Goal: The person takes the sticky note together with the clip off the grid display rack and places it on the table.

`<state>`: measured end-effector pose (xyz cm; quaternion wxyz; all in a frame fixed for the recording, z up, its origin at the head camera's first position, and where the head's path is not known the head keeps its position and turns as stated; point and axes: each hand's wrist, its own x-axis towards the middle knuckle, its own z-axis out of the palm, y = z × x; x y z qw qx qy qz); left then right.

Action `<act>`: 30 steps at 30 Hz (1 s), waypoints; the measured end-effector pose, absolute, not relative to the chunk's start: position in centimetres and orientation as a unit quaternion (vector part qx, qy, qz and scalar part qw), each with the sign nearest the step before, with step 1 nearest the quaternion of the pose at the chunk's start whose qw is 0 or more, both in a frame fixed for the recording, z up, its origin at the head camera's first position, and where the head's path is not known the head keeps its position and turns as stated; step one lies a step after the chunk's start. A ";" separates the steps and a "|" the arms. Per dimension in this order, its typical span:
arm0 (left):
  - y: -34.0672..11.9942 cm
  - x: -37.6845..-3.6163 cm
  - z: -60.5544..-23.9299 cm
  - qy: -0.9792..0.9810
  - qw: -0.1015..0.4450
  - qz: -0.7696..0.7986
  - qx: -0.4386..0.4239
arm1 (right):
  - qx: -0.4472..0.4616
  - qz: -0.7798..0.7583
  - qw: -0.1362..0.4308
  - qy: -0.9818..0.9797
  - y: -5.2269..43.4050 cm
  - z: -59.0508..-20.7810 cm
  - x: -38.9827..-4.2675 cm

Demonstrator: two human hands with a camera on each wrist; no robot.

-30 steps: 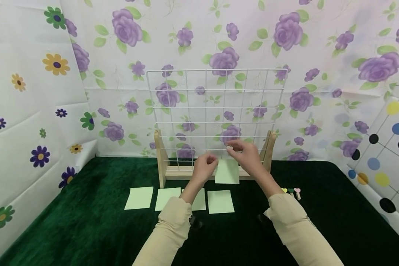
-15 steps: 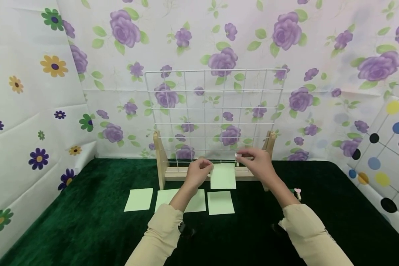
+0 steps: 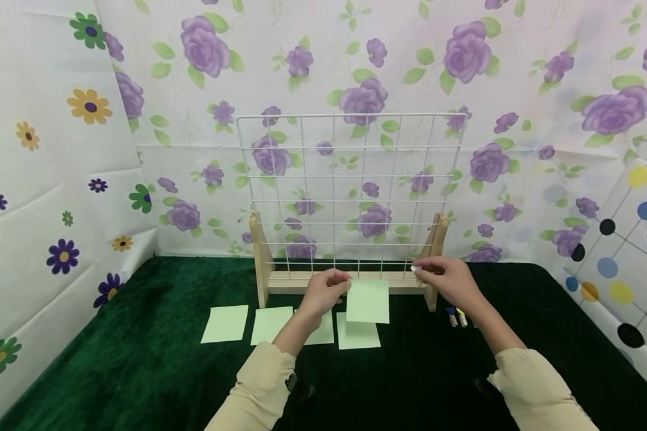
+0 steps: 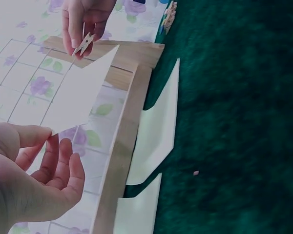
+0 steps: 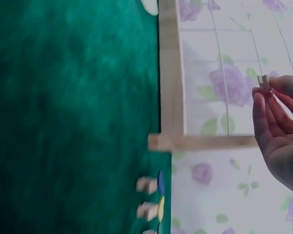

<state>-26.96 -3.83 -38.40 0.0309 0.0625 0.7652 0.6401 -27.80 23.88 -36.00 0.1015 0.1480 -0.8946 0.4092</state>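
My left hand [image 3: 323, 294] pinches the upper left corner of a pale green paper square [image 3: 368, 301] between thumb and fingertips. The paper hangs in front of the rack's wooden base, overlapping another square [image 3: 358, 338] in the head view. To the right, by the rack's right foot, my right hand [image 3: 450, 281] pinches a small wooden clothespin [image 4: 85, 44] between thumb and fingers. Its white top shows at the fingertips in the head view. The clothespin is apart from the paper. Behind both hands stands a white wire grid [image 3: 350, 114] on a wooden stand [image 3: 291, 281].
Several pale green squares [image 3: 224, 324] lie in a row on the dark green cloth [image 3: 156, 371]. Right of the stand lie more clothespins [image 3: 453, 317] with coloured heart tops. Patterned sheets [image 3: 194, 120] close off the back and sides.
Both hands have come down from the grid's lower part. The left hand has lowered the paper; the right hand has moved right, away from it, with the clothespin. More heart-topped clothespins are uncovered.
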 end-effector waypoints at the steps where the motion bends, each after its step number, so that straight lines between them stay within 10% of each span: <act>1: -3.8 -26.9 -38.5 0.765 0.034 0.641 0.061 | 0.145 0.402 0.101 -0.898 24.2 -36.1 -27.7; 30: -0.4 -27.2 -39.9 0.806 0.114 0.572 0.105 | 0.057 0.401 -0.013 -0.914 35.8 -38.7 -26.5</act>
